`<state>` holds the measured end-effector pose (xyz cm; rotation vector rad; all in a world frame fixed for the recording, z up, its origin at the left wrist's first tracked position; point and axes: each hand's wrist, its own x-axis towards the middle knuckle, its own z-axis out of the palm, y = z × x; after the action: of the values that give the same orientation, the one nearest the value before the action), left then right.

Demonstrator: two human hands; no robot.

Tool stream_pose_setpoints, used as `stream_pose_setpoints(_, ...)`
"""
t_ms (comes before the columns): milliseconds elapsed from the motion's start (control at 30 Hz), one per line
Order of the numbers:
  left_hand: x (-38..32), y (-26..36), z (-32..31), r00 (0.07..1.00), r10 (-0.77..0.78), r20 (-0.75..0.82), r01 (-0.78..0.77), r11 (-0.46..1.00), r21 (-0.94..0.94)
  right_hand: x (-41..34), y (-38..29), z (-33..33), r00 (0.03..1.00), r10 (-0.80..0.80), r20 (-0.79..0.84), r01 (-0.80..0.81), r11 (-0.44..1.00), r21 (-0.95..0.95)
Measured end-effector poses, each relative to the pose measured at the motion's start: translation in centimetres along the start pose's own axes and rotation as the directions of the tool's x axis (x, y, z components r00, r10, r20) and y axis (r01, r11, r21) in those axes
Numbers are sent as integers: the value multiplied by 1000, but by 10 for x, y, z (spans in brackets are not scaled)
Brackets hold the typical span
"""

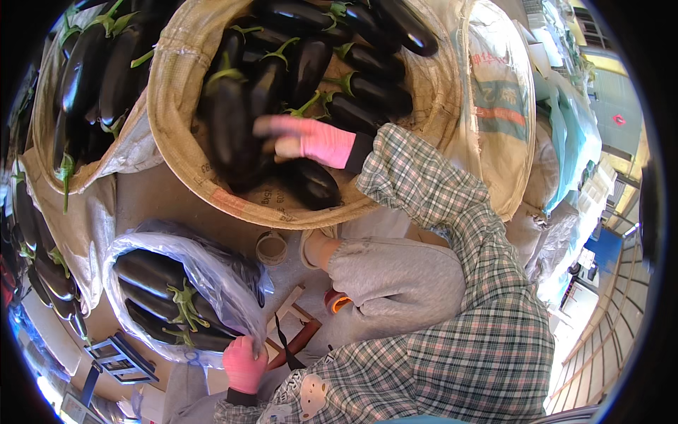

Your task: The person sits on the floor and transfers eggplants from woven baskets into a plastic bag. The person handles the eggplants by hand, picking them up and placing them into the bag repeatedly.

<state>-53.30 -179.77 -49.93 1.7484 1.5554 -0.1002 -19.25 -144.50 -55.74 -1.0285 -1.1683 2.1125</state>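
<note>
My left hand point(245, 364), in a pink glove, grips the rim of a clear plastic bag point(114, 312) lower left. Eggplants point(151, 267) with green stems lie in the bag. Up at the centre my right hand point(304, 140), in a matching glove, is over a large round woven sack point(175, 138) with its rim rolled down. Its blurred fingers are at the side of a blurred dark eggplant point(229, 124); whether they hold it is unclear. More eggplants point(371, 100) fill the sack's far part, and one point(312, 185) lies just below the hand.
Another woven sack of eggplants point(82, 79) stands upper left, with more eggplants point(47, 265) below it. A roll of tape point(271, 248) lies on the floor near my foot. A blue folding stool point(122, 360) is lower left. A printed woven sack point(500, 116) stands at the right.
</note>
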Motion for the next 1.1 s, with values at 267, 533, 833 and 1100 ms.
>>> stream_pose_setpoints(267, 10, 2, -13, 991, 51, 121, -50, 999, -16, 10, 41, -243, 379, -288, -880, -217, 896, -387)
stream_pose_setpoints(533, 9, 5, -17, 988, 4, 156, 8, 997, -75, 14, 47, -283, 136, -518, -845, 389, 812, -435)
stream_pose_setpoints(833, 5, 2, -18, 980, -41, 193, 50, 998, -40, 7, -17, -256, 380, -36, -924, 847, 415, 332)
stream_pose_setpoints(1100, 3, 0, -14, 990, -6, 143, 27, 989, -142, -17, -13, -193, 616, -229, -753, 678, 641, 360)
